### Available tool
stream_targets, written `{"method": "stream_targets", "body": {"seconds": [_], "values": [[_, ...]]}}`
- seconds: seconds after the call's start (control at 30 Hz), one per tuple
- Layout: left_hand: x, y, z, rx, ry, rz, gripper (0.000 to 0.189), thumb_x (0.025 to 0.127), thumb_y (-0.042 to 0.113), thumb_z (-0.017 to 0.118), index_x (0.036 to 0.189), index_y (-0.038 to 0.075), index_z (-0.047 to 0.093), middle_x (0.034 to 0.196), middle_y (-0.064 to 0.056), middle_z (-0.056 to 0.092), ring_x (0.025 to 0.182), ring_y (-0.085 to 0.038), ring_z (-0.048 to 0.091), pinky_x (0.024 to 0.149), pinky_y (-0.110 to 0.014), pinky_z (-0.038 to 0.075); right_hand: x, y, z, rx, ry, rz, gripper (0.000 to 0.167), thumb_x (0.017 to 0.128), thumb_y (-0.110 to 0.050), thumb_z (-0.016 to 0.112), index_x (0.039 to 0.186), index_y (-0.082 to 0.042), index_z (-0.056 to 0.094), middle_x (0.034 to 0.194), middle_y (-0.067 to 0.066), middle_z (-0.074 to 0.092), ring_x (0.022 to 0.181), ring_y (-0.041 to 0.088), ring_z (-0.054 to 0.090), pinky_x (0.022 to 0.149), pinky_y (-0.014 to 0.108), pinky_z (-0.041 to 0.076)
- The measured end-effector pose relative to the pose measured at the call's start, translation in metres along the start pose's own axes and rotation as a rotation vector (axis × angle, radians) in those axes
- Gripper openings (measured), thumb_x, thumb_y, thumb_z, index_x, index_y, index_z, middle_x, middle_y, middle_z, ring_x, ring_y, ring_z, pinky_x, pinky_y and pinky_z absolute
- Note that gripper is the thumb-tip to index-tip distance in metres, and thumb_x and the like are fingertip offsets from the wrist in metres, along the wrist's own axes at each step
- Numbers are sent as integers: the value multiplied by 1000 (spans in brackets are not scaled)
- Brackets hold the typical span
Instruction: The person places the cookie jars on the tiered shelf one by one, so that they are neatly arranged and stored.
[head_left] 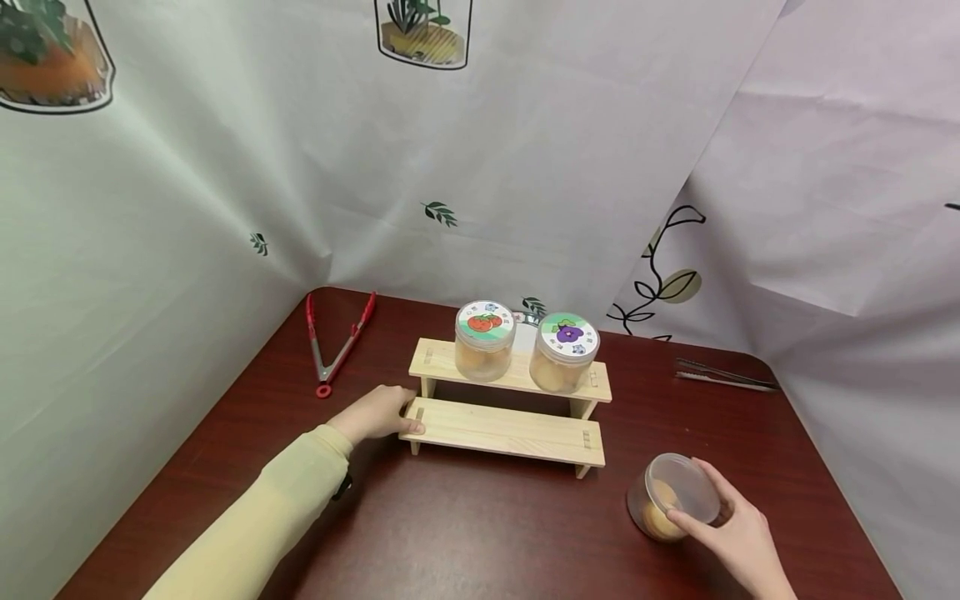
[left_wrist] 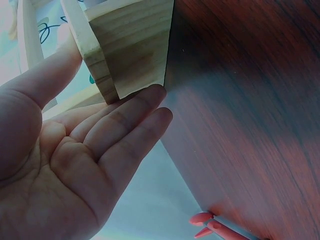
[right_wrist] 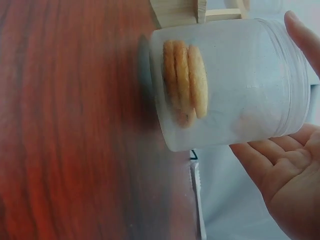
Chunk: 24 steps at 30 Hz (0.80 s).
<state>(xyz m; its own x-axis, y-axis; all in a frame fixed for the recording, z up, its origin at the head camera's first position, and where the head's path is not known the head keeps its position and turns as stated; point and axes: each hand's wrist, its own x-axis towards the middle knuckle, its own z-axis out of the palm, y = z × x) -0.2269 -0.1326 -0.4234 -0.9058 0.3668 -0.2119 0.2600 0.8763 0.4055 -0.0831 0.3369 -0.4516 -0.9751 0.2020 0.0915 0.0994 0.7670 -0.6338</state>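
A two-step wooden rack (head_left: 502, 427) stands mid-table. My left hand (head_left: 381, 412) holds the left end of its lower step, the thumb on top; in the left wrist view, the fingers extend along the wooden end (left_wrist: 137, 47). At the right, my right hand (head_left: 738, 529) grips a clear plastic jar (right_wrist: 230, 75) by its upper part, thumb and fingers on opposite sides. No lid is on this jar, and several round cookies (right_wrist: 182, 75) lie near its bottom. It leans slightly; whether its base fully touches the table cannot be told.
On the upper step stand two lidded jars, one with a tomato picture (head_left: 484, 342), one with an eggplant picture (head_left: 564, 353). Red-handled tongs (head_left: 324, 367) lie back left, metal tongs (head_left: 727, 377) back right. A printed cloth (head_left: 525, 167) hangs behind the dark table (head_left: 465, 533).
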Motion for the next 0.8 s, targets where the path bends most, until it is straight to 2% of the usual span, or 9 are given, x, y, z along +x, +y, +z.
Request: {"method": "stream_targets", "body": {"seconds": [0.17, 0.3, 0.37, 0.43, 0.57, 0.6, 0.8], "values": [[-1, -1, 0, -1, 5, 0, 28, 80, 30, 76, 89, 7, 62, 70, 0, 53, 67, -15, 48, 65, -31, 40, 2, -7, 2, 46, 32, -33, 78, 72, -35, 83, 140, -19, 46, 125, 14, 58, 88, -13, 46, 67, 10, 38], [0, -3, 0, 11, 11, 10, 29, 80, 30, 76, 89, 7, 62, 70, 0, 53, 67, -16, 47, 64, -31, 40, 5, -17, 4, 91, 62, -89, 77, 70, -29, 85, 137, -19, 49, 116, -11, 59, 87, -9, 49, 66, 11, 40], [0, -3, 0, 16, 13, 14, 29, 79, 30, 76, 89, 7, 62, 70, -1, 52, 67, -16, 47, 64, -31, 39, 7, -24, 6, 109, 71, -116, 76, 69, -27, 86, 136, -19, 51, 112, -17, 57, 86, -7, 51, 66, 11, 40], [0, -3, -1, 18, 12, 14, 29, 79, 30, 76, 89, 7, 62, 69, 0, 52, 67, -15, 47, 64, -31, 40, 9, -30, 7, 126, 73, -145, 76, 68, -24, 86, 135, -17, 51, 113, -12, 59, 85, -5, 51, 66, 12, 41], [0, -2, -1, 10, 7, 7, 29, 80, 31, 76, 90, 7, 62, 70, 0, 53, 67, -15, 48, 65, -31, 40, 11, -42, 7, 131, 72, -186, 78, 66, -23, 87, 135, -14, 52, 117, 11, 62, 87, -5, 51, 68, 10, 39], [0, -2, 0, 9, 6, 8, 29, 80, 31, 76, 90, 7, 62, 70, 0, 53, 67, -15, 48, 65, -31, 40, 11, -44, 6, 129, 74, -191, 78, 66, -23, 88, 135, -14, 52, 118, 11, 61, 88, -7, 51, 69, 9, 39], [2, -2, 1, 10, 9, 7, 29, 79, 31, 76, 89, 7, 62, 70, -1, 53, 67, -16, 47, 64, -31, 39, 11, -50, -3, 157, 94, -220, 78, 67, -18, 87, 136, -18, 52, 112, -29, 52, 89, -9, 52, 70, 8, 40]]}}
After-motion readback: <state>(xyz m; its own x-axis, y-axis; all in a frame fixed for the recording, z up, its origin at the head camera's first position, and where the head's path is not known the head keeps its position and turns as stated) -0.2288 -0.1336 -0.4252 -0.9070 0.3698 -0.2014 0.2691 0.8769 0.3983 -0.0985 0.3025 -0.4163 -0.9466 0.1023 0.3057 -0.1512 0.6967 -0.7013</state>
